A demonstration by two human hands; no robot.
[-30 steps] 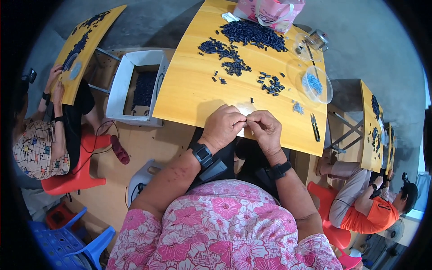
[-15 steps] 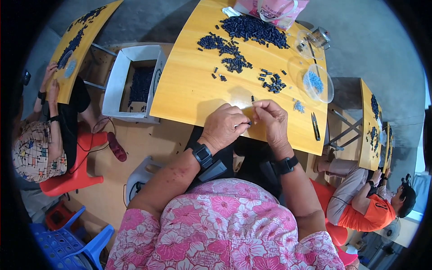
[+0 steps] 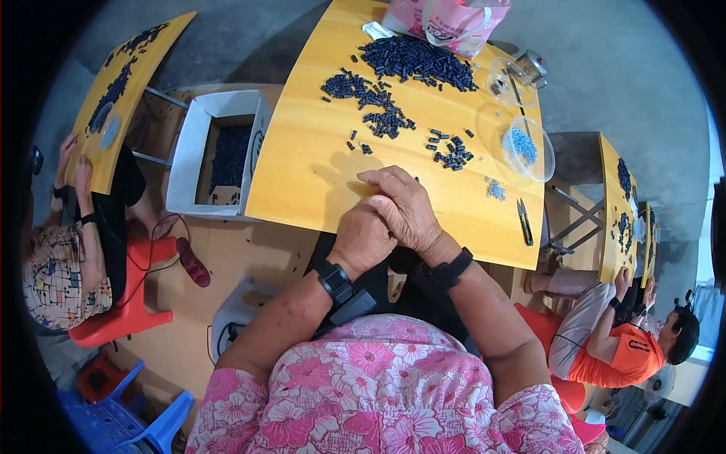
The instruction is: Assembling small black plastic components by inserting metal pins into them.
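My left hand (image 3: 361, 238) is closed in a fist just off the near edge of the yellow table (image 3: 295, 166). Over its fingers wraps my right hand (image 3: 408, 208), bent and pressed against it. Whatever lies between the two hands is hidden. Just beyond my right hand, a small black piece (image 3: 416, 179) shows on the tabletop. Past it lies a loose group of short black cylindrical pieces (image 3: 452, 153). To the right of these sits a little cluster of pale blue beads (image 3: 495, 189).
Larger piles of black pieces (image 3: 416, 62) lie farther back, before a pink bag (image 3: 454, 23). A clear bowl of blue beads (image 3: 523, 145), a metal cup (image 3: 532, 66) and thread snips (image 3: 524, 221) are at the right. A white box (image 3: 189, 159) stands left. People work at side tables.
My right hand has moved left and closed over my left hand. The black piece seen earlier in my left fingers is now hidden. The view has shifted slightly.
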